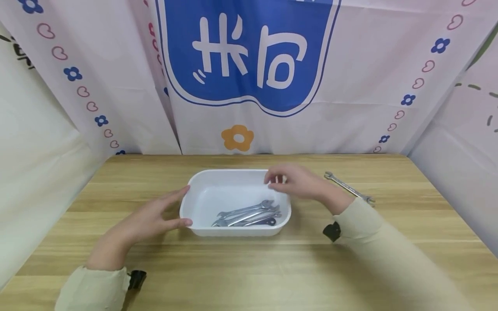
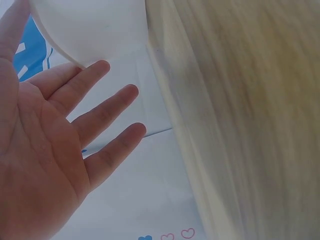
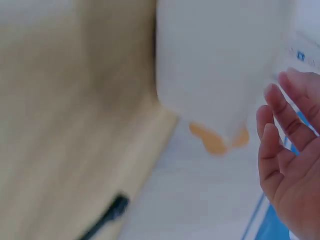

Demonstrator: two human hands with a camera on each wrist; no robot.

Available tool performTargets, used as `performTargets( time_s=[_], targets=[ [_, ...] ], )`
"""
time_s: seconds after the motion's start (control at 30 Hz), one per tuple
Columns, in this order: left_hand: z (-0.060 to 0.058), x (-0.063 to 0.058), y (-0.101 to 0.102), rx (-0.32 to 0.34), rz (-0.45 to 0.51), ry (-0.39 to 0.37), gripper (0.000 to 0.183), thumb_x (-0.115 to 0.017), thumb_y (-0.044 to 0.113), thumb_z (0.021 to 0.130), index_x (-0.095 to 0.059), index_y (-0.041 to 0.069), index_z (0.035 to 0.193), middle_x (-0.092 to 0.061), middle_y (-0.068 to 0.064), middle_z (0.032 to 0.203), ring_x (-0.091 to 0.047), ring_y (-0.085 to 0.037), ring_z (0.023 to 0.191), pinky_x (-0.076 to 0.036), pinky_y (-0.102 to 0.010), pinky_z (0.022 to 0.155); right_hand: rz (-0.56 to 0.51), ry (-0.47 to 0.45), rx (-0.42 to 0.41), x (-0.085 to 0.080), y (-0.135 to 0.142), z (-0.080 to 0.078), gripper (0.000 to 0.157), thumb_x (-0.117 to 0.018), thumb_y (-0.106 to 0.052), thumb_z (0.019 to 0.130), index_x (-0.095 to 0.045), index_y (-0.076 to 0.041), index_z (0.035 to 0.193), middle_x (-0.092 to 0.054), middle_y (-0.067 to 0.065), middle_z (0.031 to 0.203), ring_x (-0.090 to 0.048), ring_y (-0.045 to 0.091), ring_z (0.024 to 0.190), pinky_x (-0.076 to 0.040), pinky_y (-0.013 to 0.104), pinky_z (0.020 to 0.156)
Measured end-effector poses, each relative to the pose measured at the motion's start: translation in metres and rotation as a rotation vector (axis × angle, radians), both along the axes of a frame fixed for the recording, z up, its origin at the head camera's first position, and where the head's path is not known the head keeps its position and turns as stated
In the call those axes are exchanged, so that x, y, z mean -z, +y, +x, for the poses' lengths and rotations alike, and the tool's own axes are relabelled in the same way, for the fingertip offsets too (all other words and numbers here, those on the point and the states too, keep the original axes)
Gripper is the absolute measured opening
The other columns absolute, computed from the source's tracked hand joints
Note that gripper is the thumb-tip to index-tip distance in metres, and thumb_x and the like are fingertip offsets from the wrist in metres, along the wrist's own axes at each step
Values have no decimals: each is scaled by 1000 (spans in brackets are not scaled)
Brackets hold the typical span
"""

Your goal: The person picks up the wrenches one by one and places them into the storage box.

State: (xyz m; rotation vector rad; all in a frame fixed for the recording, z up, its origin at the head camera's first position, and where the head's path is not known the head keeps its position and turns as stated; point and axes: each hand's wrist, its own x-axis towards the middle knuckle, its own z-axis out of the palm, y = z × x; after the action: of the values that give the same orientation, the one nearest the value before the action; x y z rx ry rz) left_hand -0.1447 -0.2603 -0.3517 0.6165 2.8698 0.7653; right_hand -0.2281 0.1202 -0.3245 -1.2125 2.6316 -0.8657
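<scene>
A white plastic bin [image 1: 235,232] sits on the wooden table, with several silver wrenches [image 1: 249,214] lying together along its front right part. My left hand [image 1: 151,218] is at the bin's left end, thumb and a fingertip at the rim. In the left wrist view its fingers [image 2: 107,110] are spread and nearly straight. Over the bin's back right corner hovers my right hand [image 1: 293,180], fingers loosely bent and nothing in them. The right wrist view has this hand [image 3: 295,145] beside the bin's pale outer wall [image 3: 215,55]. One more wrench [image 1: 348,188] lies on the table beyond my right wrist.
The wooden table [image 1: 249,272] reaches back to a hanging printed cloth [image 1: 350,116]. White cloth [image 1: 35,164] also hangs along the left side. A dark band piece [image 1: 332,232] juts from my right cuff, and another [image 1: 137,280] from the left one.
</scene>
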Motion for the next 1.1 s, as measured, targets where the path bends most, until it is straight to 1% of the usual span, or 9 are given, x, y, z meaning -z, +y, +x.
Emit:
performTargets(
  time_s=[0.1,0.2,0.27,0.37,0.53,0.7,0.83,0.97,1.1],
  targets=[
    [-1,-1,0,0,-5,1,90,-70,51,87,-31,8,156,-36,-24,157,-37,-50,141,-35,-69,109,-35,19,71,-10,19,-3,15,-65,-6,93,-71,-4,107,-70,2,92,-60,14,85,-56,28,73],
    [-2,-2,1,-2,-9,1,90,-70,52,87,-31,8,156,-35,-24,157,-36,-51,140,-35,-69,109,-58,50,130,-16,37,-6,16,-66,-5,93,-71,-3,107,-69,5,88,-60,16,82,-56,28,69],
    [-2,-2,1,-1,-11,2,90,-70,52,87,-31,8,156,-35,-24,157,-36,-50,141,-34,-69,109,-56,69,168,-18,48,-7,17,-66,-6,93,-71,-3,109,-68,5,87,-60,16,81,-55,26,67],
    [-4,-1,1,7,-13,7,90,-69,53,88,-30,8,156,-35,-23,158,-36,-49,141,-35,-68,110,-43,70,215,-17,63,-8,18,-67,-7,93,-70,-3,110,-67,6,87,-59,16,81,-54,24,66],
    [-4,-1,0,12,-6,10,91,-70,52,88,-30,7,156,-35,-23,158,-36,-49,142,-35,-68,110,17,16,252,-9,83,-11,21,-68,-9,93,-69,-3,113,-67,6,92,-59,17,85,-53,26,69],
    [-3,1,0,8,10,0,90,-70,52,88,-30,8,156,-35,-22,158,-35,-49,142,-34,-68,110,89,-52,269,6,102,-17,23,-68,-10,93,-67,-2,115,-68,4,93,-60,18,87,-51,31,74],
    [-2,2,1,5,16,-3,90,-70,52,88,-31,9,156,-35,-22,158,-35,-49,142,-34,-69,110,124,-102,270,18,112,-21,32,-69,-11,92,-64,0,121,-68,3,95,-63,19,90,-52,33,80],
    [1,1,0,-6,20,-9,90,-70,51,88,-31,9,156,-35,-22,158,-35,-49,142,-34,-69,110,158,-181,264,26,118,-25,43,-68,-14,94,-59,0,132,-68,7,107,-63,23,99,-53,38,86],
    [3,2,-1,-8,21,-6,89,-70,51,88,-31,9,156,-36,-22,157,-36,-50,141,-35,-70,109,184,-228,281,31,119,-27,46,-66,-14,95,-55,1,137,-67,12,115,-63,27,106,-52,44,92]
  ],
)
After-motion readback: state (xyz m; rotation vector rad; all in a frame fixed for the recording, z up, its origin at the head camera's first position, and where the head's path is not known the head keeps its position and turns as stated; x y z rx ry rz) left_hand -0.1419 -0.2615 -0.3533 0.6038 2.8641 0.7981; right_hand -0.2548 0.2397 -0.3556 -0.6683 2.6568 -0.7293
